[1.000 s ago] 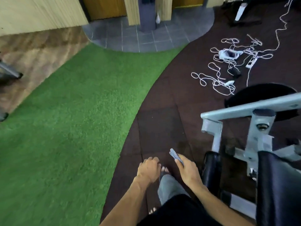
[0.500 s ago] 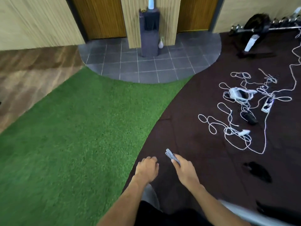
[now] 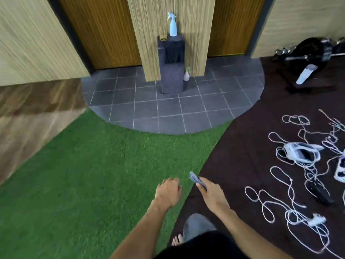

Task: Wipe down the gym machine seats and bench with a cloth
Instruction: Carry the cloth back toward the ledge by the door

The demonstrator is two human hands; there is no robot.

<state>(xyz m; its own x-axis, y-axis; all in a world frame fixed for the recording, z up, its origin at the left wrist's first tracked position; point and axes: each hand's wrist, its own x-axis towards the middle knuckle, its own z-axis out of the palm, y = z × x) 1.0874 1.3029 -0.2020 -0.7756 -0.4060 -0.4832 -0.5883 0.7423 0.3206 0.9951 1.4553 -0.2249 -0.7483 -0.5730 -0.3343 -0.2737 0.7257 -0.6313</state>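
- Turf (image 3: 84, 184), green, fills the floor from 7 to 10 o'clock; dark rubber mat (image 3: 252, 143) takes 1 to 5 o'clock.
- Grey tiles (image 3: 168, 111) form a half-round patch at 12 o'clock, with a dark pedestal (image 3: 171, 71) standing on them.
- White cables (image 3: 291, 186) lie tangled on the mat at 3 o'clock.
- Spray bottle (image 3: 172, 25), pale blue, stands upright on the pedestal top.
- Right hand (image 3: 212, 195), at 5 o'clock, pinches the cloth.
- Left hand (image 3: 168, 192), just beside it at 6 o'clock, is loosely curled and holds nothing.
- Cloth (image 3: 196, 180): grey-blue, folded flat into a thin wad, its edge sticking out past the fingers; blurred, texture unclear.
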